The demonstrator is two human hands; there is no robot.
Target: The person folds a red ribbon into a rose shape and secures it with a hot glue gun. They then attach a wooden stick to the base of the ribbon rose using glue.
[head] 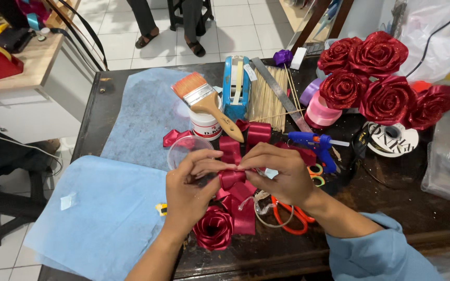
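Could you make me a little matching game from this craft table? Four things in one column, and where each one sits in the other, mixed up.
Things:
1. paintbrush
2. glue gun
3. finished ribbon rose
4. orange scissors

Places:
A. on the table edge, under the left hand
B. lying across the white pot
C. beneath the right hand
D. beside the pink ribbon roll

Pairs: 1-B, 2-D, 3-A, 4-C

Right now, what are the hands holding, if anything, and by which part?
Both hands, left hand and right hand, pinch one folded red ribbon piece at its upper edge, fingertips meeting above it.
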